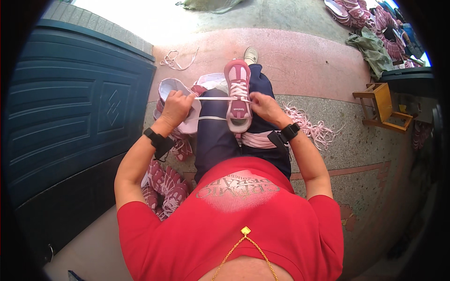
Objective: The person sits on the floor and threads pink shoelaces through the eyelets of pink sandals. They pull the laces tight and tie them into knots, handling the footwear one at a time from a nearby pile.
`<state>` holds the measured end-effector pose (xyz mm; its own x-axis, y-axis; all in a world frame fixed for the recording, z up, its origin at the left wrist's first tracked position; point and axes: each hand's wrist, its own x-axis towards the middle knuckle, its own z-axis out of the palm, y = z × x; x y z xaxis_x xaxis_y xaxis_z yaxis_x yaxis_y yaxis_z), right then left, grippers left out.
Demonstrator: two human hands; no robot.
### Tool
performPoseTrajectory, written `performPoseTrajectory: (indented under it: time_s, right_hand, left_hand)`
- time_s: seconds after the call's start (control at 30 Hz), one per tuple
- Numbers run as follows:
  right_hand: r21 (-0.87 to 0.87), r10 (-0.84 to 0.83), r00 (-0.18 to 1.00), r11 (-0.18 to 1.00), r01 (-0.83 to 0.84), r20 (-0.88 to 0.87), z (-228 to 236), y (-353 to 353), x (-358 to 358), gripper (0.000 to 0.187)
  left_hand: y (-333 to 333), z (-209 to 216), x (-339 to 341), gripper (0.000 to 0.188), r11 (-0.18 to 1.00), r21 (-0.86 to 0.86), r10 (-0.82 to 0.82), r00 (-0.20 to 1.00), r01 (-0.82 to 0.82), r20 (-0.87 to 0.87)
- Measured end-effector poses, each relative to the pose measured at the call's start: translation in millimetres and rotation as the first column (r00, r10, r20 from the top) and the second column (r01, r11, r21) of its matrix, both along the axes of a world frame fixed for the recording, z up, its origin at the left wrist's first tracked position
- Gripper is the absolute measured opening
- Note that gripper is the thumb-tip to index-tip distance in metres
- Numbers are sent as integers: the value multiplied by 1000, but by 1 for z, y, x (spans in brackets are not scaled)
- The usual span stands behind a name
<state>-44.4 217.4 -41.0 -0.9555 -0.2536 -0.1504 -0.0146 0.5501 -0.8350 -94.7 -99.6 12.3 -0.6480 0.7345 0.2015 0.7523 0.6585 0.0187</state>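
A pink and maroon sneaker (239, 111) rests on my lap, its toe pointing away from me and its upper part laced in white. My left hand (177, 107) is closed on a white shoelace (213, 98), which is drawn taut sideways from the shoe. Another loose strand of lace (212, 118) lies across my left thigh. At the shoe's right edge, my right hand (268, 109) pinches the lace near the eyelets; its fingertips are partly hidden. A bundle of pale pink laces (259, 140) lies over my right thigh.
More pink shoes (165, 187) are piled on my left, beside a blue panelled door (93, 98). Loose laces (311, 125) are heaped on my right, near a small wooden stool (382, 107). One lace (178, 60) lies ahead on the floor. Further shoes (354, 11) are stacked far right.
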Motion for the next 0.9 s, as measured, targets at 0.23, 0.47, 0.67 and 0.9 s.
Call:
performPoseTrajectory:
  time_s: [0.23, 0.47, 0.67, 0.9]
  right_hand:
    - [345, -40, 909, 917, 199, -416, 48, 14, 8, 20]
    - [-816, -507, 812, 314, 485, 288, 181, 4, -3, 23]
    - [-832, -241, 797, -116, 542, 553, 125, 28, 2, 14]
    - [-213, -366, 77, -347, 913, 927, -75, 64, 45, 5]
  left_hand:
    - [20, 31, 11, 14, 505, 381, 198, 534, -774, 822]
    - [47, 117, 11, 17, 139, 307, -318, 252, -941, 914]
    - [21, 35, 14, 12, -218, 174, -550, 269, -960, 791]
    - [26, -49, 45, 36, 849, 273, 464, 886, -453, 26]
